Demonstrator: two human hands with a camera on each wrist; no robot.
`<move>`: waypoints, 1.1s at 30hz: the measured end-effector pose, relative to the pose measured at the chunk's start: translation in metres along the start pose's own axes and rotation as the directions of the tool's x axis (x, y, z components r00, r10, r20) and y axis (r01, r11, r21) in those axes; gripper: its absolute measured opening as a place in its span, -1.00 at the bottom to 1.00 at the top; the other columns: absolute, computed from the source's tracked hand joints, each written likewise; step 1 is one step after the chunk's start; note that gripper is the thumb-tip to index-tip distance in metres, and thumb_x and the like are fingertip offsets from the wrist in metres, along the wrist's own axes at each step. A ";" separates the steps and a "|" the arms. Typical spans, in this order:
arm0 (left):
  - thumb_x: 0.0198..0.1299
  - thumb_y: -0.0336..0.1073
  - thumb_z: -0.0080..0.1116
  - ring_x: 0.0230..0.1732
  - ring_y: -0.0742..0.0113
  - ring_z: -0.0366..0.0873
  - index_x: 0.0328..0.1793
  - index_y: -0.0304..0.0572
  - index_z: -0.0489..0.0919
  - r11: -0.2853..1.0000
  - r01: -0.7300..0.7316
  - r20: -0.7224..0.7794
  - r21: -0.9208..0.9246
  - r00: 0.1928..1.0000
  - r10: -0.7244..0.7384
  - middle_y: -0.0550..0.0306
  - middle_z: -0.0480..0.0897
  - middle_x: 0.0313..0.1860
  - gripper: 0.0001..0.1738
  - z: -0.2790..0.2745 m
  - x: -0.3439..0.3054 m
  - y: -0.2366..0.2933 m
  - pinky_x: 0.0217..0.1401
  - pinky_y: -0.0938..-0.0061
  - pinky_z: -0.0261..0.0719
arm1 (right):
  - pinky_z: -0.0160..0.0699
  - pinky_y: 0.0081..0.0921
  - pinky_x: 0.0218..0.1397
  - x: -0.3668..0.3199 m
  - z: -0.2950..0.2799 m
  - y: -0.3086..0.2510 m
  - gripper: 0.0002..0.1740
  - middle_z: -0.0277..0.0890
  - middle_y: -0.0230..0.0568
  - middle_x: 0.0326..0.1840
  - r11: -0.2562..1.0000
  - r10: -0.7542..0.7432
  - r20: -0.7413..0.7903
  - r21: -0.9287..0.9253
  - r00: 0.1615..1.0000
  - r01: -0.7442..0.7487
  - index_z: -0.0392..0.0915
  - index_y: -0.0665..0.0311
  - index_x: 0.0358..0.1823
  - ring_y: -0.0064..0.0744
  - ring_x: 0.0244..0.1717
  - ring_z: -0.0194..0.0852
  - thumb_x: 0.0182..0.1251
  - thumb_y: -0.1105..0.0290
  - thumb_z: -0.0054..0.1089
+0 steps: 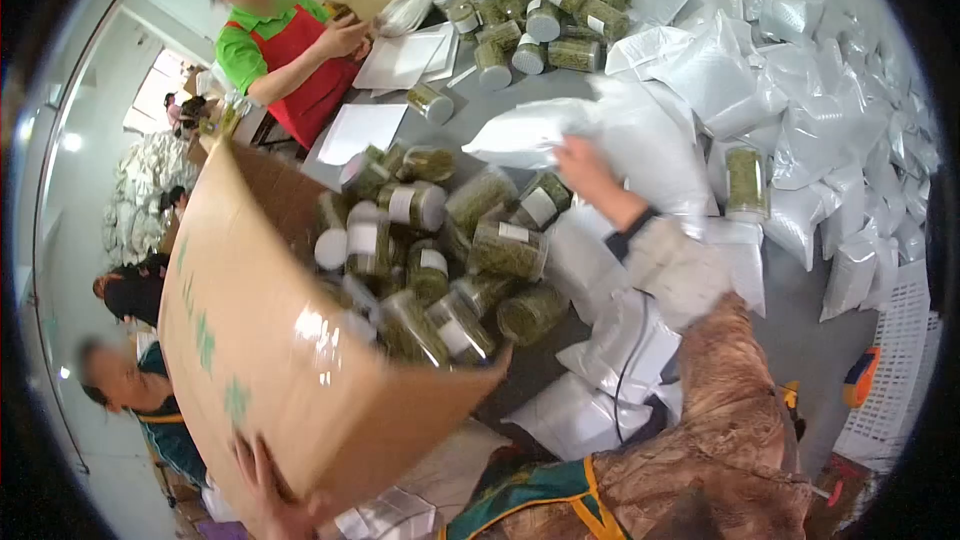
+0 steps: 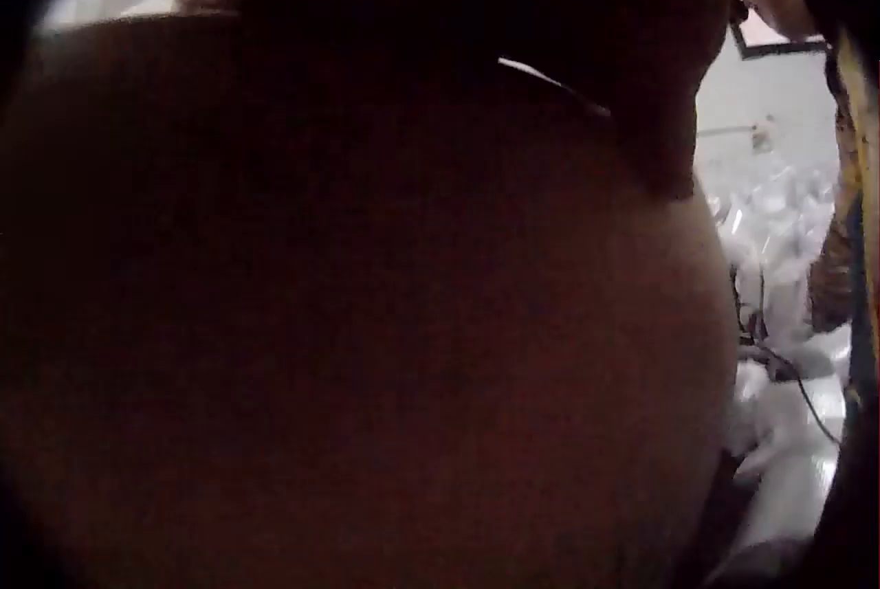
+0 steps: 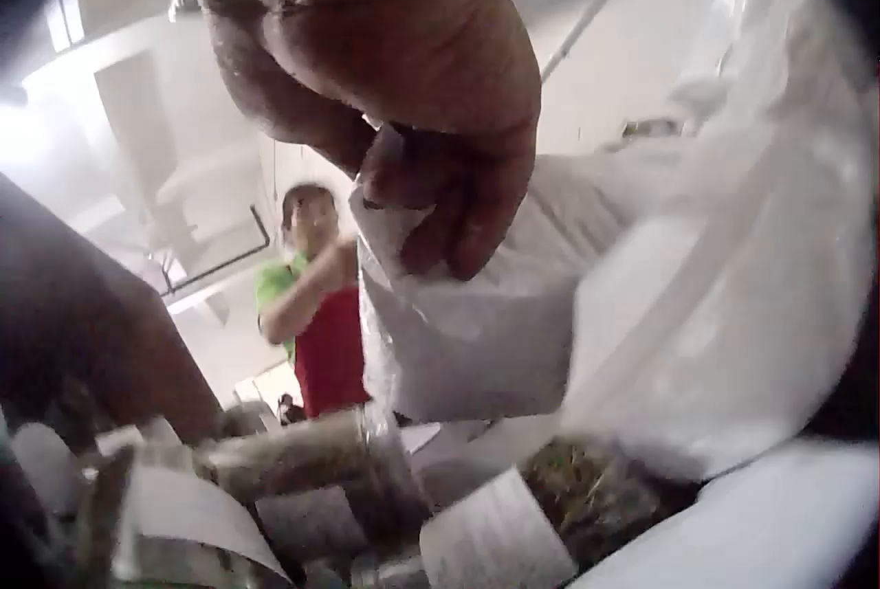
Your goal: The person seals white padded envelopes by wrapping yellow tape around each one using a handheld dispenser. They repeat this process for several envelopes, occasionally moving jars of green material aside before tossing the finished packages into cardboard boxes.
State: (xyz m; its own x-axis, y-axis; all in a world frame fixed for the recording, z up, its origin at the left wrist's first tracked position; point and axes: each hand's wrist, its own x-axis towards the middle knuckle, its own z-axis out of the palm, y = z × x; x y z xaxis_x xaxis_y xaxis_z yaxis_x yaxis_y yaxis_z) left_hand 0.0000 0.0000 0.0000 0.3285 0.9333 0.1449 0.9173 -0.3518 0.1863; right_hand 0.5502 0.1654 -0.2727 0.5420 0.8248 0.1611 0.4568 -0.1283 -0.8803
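Observation:
A big cardboard box (image 1: 270,360) is tipped toward the table, and several clear jars of green dried stuff (image 1: 440,260) with white lids and labels spill from its mouth. My left hand (image 1: 265,490) presses flat against the box's underside near the lower edge, fingers spread. In the left wrist view the box (image 2: 358,314) fills the frame, dark, and the hand is hidden. My right hand (image 1: 588,172) reaches over the jars and pinches a white plastic bag (image 1: 560,125). In the right wrist view its fingers (image 3: 454,204) curl into the bag (image 3: 468,328), with jars (image 3: 316,465) lying below.
Across the grey table (image 1: 480,105) a person in a green shirt and red apron (image 1: 290,50) works beside white sheets (image 1: 362,130). More jars (image 1: 530,15) crowd the far end. White bags (image 1: 800,90) pile up at right; a white crate (image 1: 900,370) stands beyond. Other people are at left.

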 end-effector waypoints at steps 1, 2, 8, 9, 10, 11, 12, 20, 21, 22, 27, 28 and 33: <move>-0.30 0.03 0.46 0.52 -0.29 -0.12 0.50 -0.13 0.17 0.985 -0.011 0.042 0.175 0.999 0.004 -0.29 0.01 0.52 0.16 -0.010 0.024 0.019 0.50 -0.08 -0.14 | 0.47 -0.23 -0.17 -0.021 -0.043 -0.011 -0.66 0.60 -0.08 -0.37 0.997 0.039 0.058 0.068 0.998 -0.043 0.54 0.36 -0.07 -0.15 -0.33 0.53 0.32 0.24 0.02; -0.40 -0.13 0.49 0.53 -0.26 -0.11 0.51 -0.08 0.16 0.976 -0.084 0.058 0.201 0.996 0.074 -0.23 0.02 0.53 0.20 -0.016 0.048 0.023 0.51 -0.02 -0.09 | 0.41 -0.37 -0.31 -0.043 -0.076 -0.010 -0.74 0.57 -0.15 -0.45 0.998 -0.035 -0.044 0.055 0.998 0.038 0.56 0.33 -0.19 -0.28 -0.46 0.45 0.31 0.28 0.02; -0.09 -0.35 0.35 0.53 -0.14 -0.05 0.47 -0.10 0.22 0.982 -0.169 0.007 0.081 0.986 0.169 -0.26 0.10 0.49 -0.09 -0.016 0.121 0.008 0.50 0.15 -0.02 | 0.32 -0.43 -0.35 -0.167 -0.224 -0.050 -0.75 0.43 -0.07 -0.48 0.968 -0.211 -0.170 -0.175 0.962 0.182 0.44 0.37 -0.36 -0.17 -0.44 0.33 0.28 0.28 0.08; -0.06 -0.35 0.34 0.53 -0.12 -0.05 0.46 -0.11 0.23 0.982 -0.180 -0.023 0.065 0.983 0.182 -0.26 0.12 0.49 -0.12 -0.011 0.122 0.015 0.50 0.17 -0.02 | 0.33 -0.31 -0.33 -0.189 -0.238 -0.055 -0.75 0.42 0.02 -0.45 0.930 -0.266 -0.117 -0.294 0.957 0.222 0.42 0.39 -0.36 -0.01 -0.40 0.36 0.28 0.30 0.08; -0.03 -0.35 0.32 0.53 -0.11 -0.04 0.45 -0.12 0.25 0.981 -0.189 -0.051 0.050 0.980 0.192 -0.26 0.13 0.48 -0.15 -0.004 0.119 0.020 0.50 0.18 -0.02 | 0.34 -0.26 -0.31 -0.213 -0.246 -0.047 -0.76 0.43 0.05 -0.43 0.915 -0.235 -0.032 -0.344 0.972 0.210 0.42 0.39 -0.36 0.03 -0.38 0.38 0.28 0.31 0.07; -0.01 -0.36 0.31 0.53 -0.10 -0.03 0.42 -0.14 0.28 0.965 -0.261 -0.042 -0.028 0.965 0.259 -0.25 0.16 0.47 -0.20 0.006 0.112 0.029 0.50 0.20 -0.02 | 0.35 -0.21 -0.29 -0.237 -0.250 -0.033 -0.77 0.44 0.08 -0.42 0.896 -0.202 0.050 -0.393 0.978 0.205 0.42 0.40 -0.36 0.07 -0.36 0.39 0.27 0.32 0.07; 0.02 -0.36 0.29 0.53 -0.08 -0.02 0.40 -0.16 0.31 0.938 -0.330 -0.041 -0.108 0.944 0.327 -0.23 0.19 0.45 -0.25 0.020 0.104 0.041 0.50 0.22 -0.02 | 0.36 -0.16 -0.28 -0.261 -0.251 -0.023 -0.77 0.45 0.11 -0.40 0.873 -0.165 0.128 -0.442 0.978 0.205 0.42 0.40 -0.36 0.12 -0.34 0.41 0.26 0.33 0.06; -0.06 -0.02 0.42 0.43 -0.16 0.08 0.50 -0.11 0.07 0.864 0.178 0.526 -0.471 0.843 0.112 -0.29 0.04 0.45 0.06 0.210 0.052 0.053 0.41 0.20 0.17 | 0.46 -0.11 -0.20 -0.371 -0.253 -0.011 -0.72 0.53 0.13 -0.40 0.840 0.206 0.381 -0.541 0.901 0.036 0.54 0.41 -0.42 0.17 -0.27 0.49 0.23 0.28 0.04; -0.11 0.01 0.45 0.43 -0.20 0.07 0.53 -0.08 0.00 0.816 0.350 0.603 -0.459 0.798 -0.003 -0.31 0.00 0.46 0.14 0.230 0.057 0.051 0.41 0.19 0.16 | 0.48 -0.17 -0.24 -0.374 -0.255 -0.011 -0.63 0.56 0.09 -0.40 0.793 0.352 0.446 -0.609 0.823 -0.009 0.58 0.39 -0.38 0.10 -0.30 0.53 0.20 0.16 0.11; -0.16 0.04 0.48 0.43 -0.24 0.06 0.55 -0.05 -0.06 0.741 0.513 0.680 -0.434 0.726 -0.104 -0.34 -0.04 0.47 0.22 0.251 0.061 0.052 0.42 0.17 0.16 | 0.49 -0.19 -0.25 -0.370 -0.260 -0.019 -0.61 0.57 0.07 -0.40 0.794 0.406 0.532 -0.608 0.743 0.002 0.59 0.38 -0.37 0.06 -0.31 0.54 0.18 0.11 0.14; -0.31 0.10 0.54 0.45 -0.37 -0.07 0.56 0.09 -0.09 0.870 0.176 0.368 -0.460 0.930 0.006 -0.36 -0.16 0.49 0.34 0.328 0.084 0.072 0.44 -0.02 0.06 | 0.53 -0.30 -0.27 -0.297 -0.279 -0.059 -0.61 0.61 -0.07 -0.42 0.769 0.442 0.336 -0.620 0.832 -0.158 0.64 0.23 -0.35 -0.11 -0.34 0.61 0.15 0.00 0.24; -0.32 0.11 0.55 0.46 -0.38 -0.11 0.55 0.12 -0.06 0.896 -0.017 0.253 -0.443 0.957 0.143 -0.35 -0.17 0.49 0.32 0.338 0.085 0.077 0.44 -0.05 0.04 | 0.54 -0.29 -0.25 -0.275 -0.278 -0.051 -0.67 0.61 -0.04 -0.37 0.758 0.189 0.265 -0.652 0.945 0.032 0.63 0.25 -0.35 -0.07 -0.31 0.60 0.16 0.09 0.24; -0.23 0.06 0.51 0.48 -0.43 -0.30 0.48 0.31 0.14 0.956 -0.178 0.287 -0.235 0.927 0.243 -0.21 -0.16 0.51 0.10 0.361 0.103 0.103 0.46 -0.12 -0.03 | 0.48 -0.25 0.01 -0.160 -0.193 0.019 -0.61 0.58 0.01 -0.11 0.730 0.126 0.273 -0.677 0.954 0.097 0.60 0.30 -0.16 0.00 -0.06 0.52 0.14 0.13 0.24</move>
State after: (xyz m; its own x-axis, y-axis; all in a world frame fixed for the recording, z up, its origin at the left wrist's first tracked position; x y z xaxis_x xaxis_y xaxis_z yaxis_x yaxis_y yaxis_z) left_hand 0.2094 0.0861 -0.3170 0.5920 0.7998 -0.0995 0.7653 -0.5191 0.3806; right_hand 0.6083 -0.0756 -0.2285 0.3824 0.9206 -0.0793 0.8632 -0.3865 -0.3248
